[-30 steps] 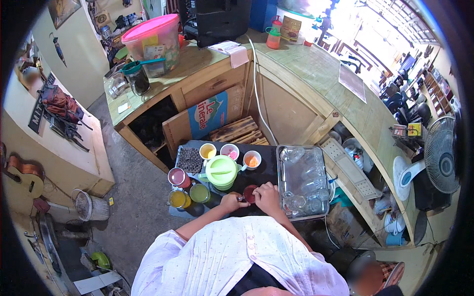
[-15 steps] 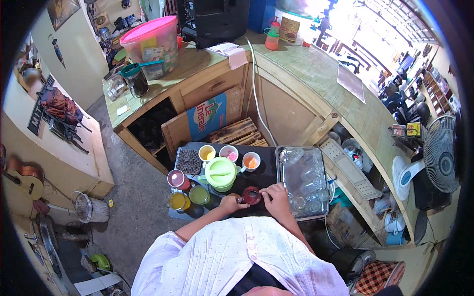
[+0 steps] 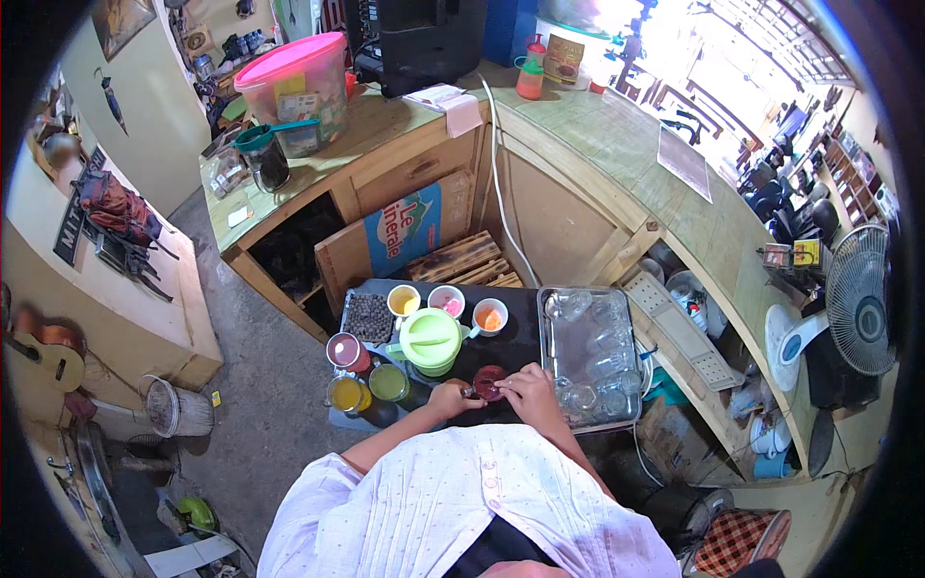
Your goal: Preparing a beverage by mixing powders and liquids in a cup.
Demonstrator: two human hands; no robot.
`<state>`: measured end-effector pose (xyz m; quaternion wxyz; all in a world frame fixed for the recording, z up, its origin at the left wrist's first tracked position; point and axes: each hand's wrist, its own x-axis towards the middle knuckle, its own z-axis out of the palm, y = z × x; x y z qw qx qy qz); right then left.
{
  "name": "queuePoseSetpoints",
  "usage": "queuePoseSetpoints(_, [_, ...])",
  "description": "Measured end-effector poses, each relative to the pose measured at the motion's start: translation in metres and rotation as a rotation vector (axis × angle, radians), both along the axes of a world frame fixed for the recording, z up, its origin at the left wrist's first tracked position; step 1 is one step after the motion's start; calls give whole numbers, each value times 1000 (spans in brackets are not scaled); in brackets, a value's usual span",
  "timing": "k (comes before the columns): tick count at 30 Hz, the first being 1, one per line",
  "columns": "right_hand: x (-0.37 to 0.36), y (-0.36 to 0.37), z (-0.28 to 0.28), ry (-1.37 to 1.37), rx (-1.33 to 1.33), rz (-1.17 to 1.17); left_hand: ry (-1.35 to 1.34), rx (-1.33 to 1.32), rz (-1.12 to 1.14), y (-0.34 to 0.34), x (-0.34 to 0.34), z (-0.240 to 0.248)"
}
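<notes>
A glass mug of dark red drink [image 3: 489, 381] stands at the near edge of the small dark table. My left hand [image 3: 451, 399] is closed on its left side, where the handle seems to be. Above the rim, the fingers of my right hand [image 3: 533, 393] are pinched together; whatever thin thing they hold is too small to make out. A light green lidded pitcher [image 3: 430, 339] stands just beyond. To the left are glasses of green drink [image 3: 389, 381], yellow drink [image 3: 348, 393] and red drink [image 3: 347, 352].
Behind the pitcher are white cups with yellow [image 3: 404, 300], pink [image 3: 446, 300] and orange contents [image 3: 490, 315], beside a tray of small dark balls [image 3: 368, 316]. A metal tray [image 3: 549, 332] of clear glasses lies to the right. A wooden counter [image 3: 597, 144] curves around the table.
My right hand has shifted slightly left, and its fingers now sit over the mug's rim. My left hand stays on the mug.
</notes>
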<state>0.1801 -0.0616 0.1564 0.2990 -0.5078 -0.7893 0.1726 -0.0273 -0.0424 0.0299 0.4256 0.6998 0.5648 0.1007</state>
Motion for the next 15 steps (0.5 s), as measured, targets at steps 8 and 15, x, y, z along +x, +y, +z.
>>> queuePoseSetpoints(8, [-2, 10, -31, -189, -18, 80, -46, 140, 20, -3, 0, -7])
queuePoseSetpoints(15, [-8, 6, -34, -101, -30, 30, -102, 84, 24, -3, -1, -7])
